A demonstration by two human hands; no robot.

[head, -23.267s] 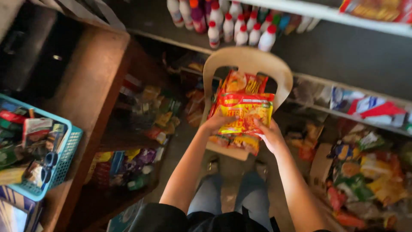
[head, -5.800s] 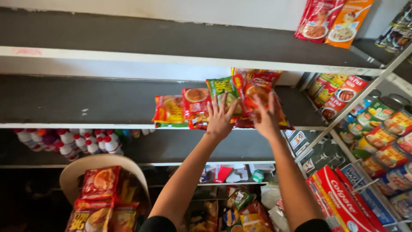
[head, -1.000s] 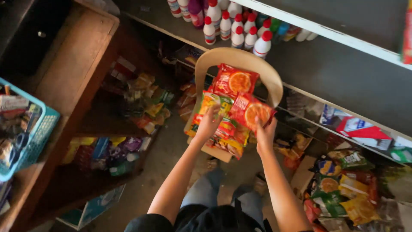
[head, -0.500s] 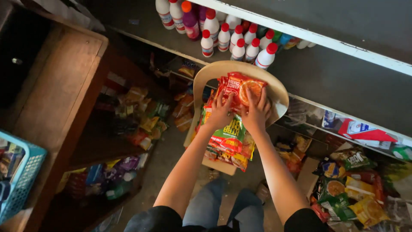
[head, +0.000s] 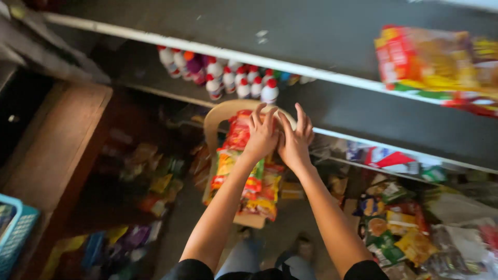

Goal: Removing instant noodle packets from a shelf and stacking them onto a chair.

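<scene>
My left hand (head: 262, 134) and my right hand (head: 295, 140) are raised side by side, fingers spread, pressed onto red snack packets (head: 237, 132) at the top of a stack. The stack of red, yellow and green packets (head: 254, 189) rests on a beige plastic chair (head: 220, 111) below me. Both hands cover most of the top packets. The view is blurred.
White bottles with red caps (head: 228, 78) line a dark shelf behind the chair. More packets (head: 430, 65) lie on the upper shelf (head: 311, 36) at the right. Loose snack bags (head: 399, 228) fill the lower right. A wooden counter (head: 57, 150) and a blue basket (head: 13, 233) are at the left.
My hands have closed together on the top red packets and risen toward the shelves. The view has tilted upward, bringing the upper shelf with its packets into sight.
</scene>
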